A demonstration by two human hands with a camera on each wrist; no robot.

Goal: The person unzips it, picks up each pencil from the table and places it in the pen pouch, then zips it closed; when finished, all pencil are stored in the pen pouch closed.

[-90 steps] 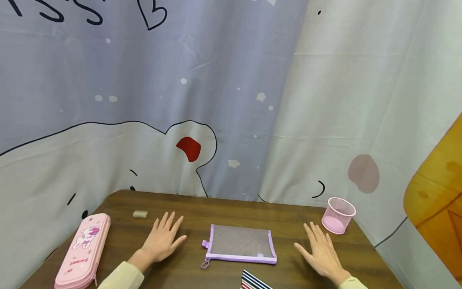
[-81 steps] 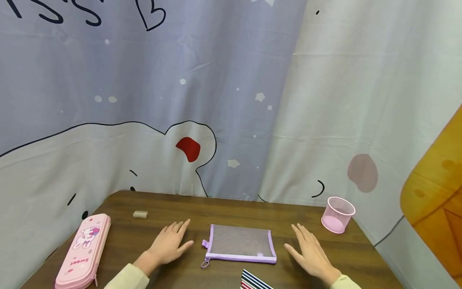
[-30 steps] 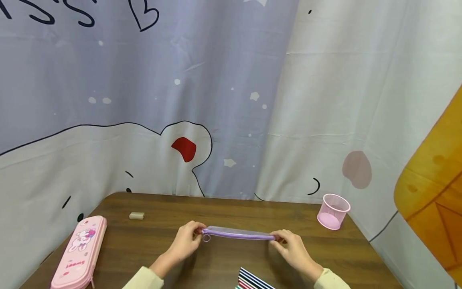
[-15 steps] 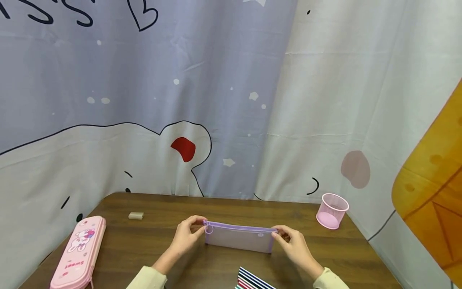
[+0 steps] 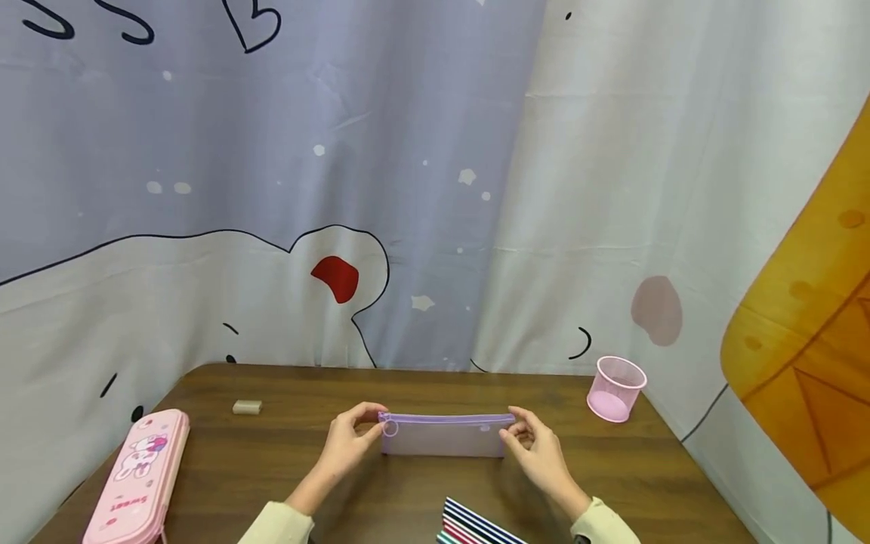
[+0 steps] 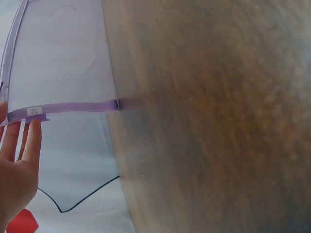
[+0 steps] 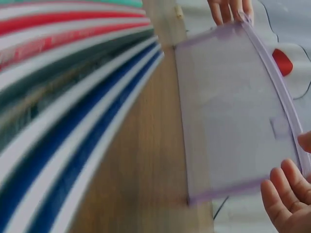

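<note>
A purple-edged mesh zip pouch (image 5: 443, 439) is held upright in the middle of the table, its zipper edge on top. At its upper left corner, by the zipper ring, my left hand (image 5: 345, 444) pinches it. My right hand (image 5: 541, 453) pinches the upper right corner between thumb and fingers. The left wrist view shows a side seam with a small tag (image 6: 34, 111) marked 25 near my left fingers. In the right wrist view, the mesh panel (image 7: 228, 111) is see-through and I make out nothing inside.
Slim striped items (image 5: 476, 525) in white, blue, red and green lie at the front edge, partly cut off. A pink pencil case (image 5: 138, 480) lies at the left, with a small pale block (image 5: 247, 407) behind it. A pink mesh cup (image 5: 615, 390) stands at the back right.
Both hands came in from either side of the flat pouch and took its corners. The pouch was lifted and tipped upright, zipper edge up. The view has shifted slightly.
</note>
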